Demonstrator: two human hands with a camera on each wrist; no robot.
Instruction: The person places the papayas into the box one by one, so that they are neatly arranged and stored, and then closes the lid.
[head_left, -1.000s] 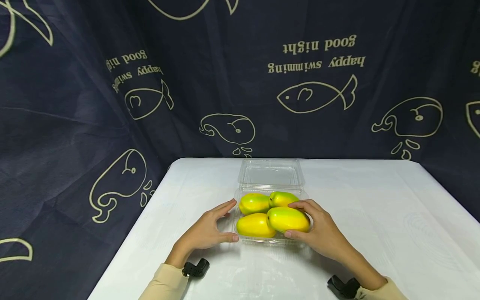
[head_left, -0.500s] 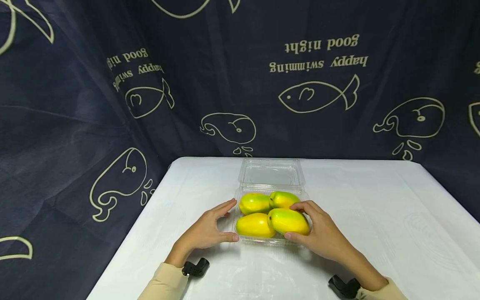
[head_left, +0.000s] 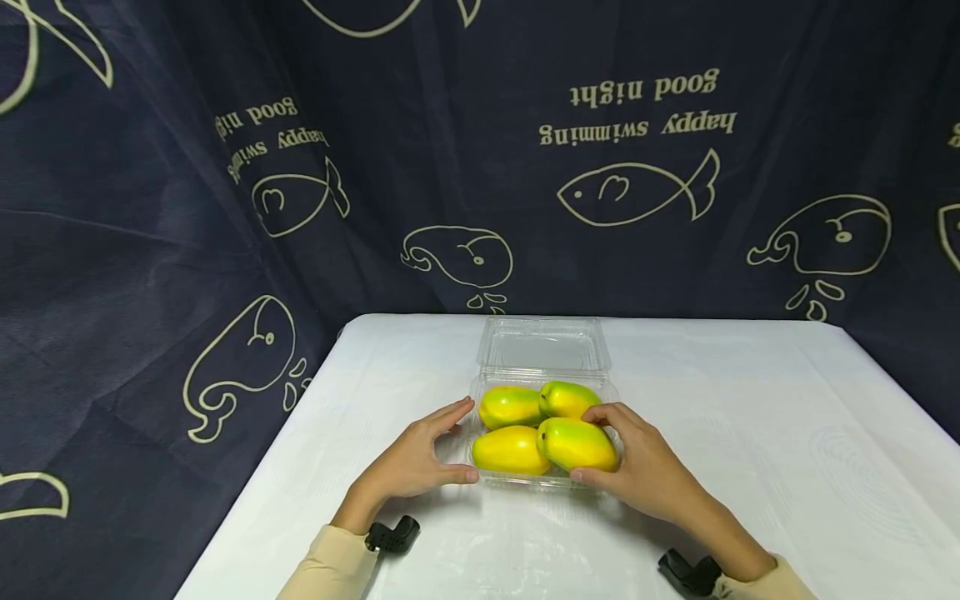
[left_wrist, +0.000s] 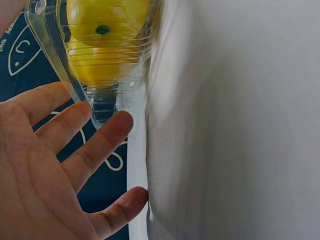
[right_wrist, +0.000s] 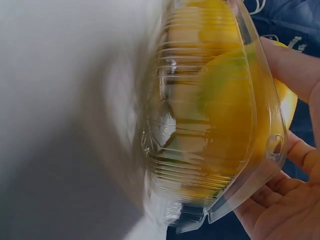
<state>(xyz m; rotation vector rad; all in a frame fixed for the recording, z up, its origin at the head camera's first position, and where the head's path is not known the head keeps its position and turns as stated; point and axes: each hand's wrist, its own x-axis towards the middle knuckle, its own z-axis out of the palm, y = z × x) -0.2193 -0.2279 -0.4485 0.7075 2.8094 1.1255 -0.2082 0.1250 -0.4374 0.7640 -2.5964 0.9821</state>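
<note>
Mangoes (head_left: 510, 451), four in all and yellow with green patches, fill the base of a clear plastic clamshell container (head_left: 525, 481) in the head view: two at the back, two at the front. The container lies open on a white-covered table (head_left: 750, 433), its clear lid (head_left: 542, 346) folded back on the far side. The front-right mango (head_left: 576, 444) overlaps its left neighbour from this angle and is gripped by the right hand (head_left: 651, 467) — fingers round the far side, thumb at the near side. The left hand (head_left: 416, 458) holds nothing, its thumb and fingers spread apart at the container's left side; I cannot tell whether it touches the wall. Beige sleeves (head_left: 330, 562) and black wrist devices (head_left: 393, 535) show on both arms, and a dark blue curtain (head_left: 450, 167) printed with fish, whales and upside-down lettering hangs behind.

In the left wrist view, yellow fruit shows through the container's ribbed end, one piece with a dark green spot. The left hand's splayed fingers lie close to the rim.

In the right wrist view, the gripped mango pokes up past the rim, its lower part visible through the clear wall.
</note>
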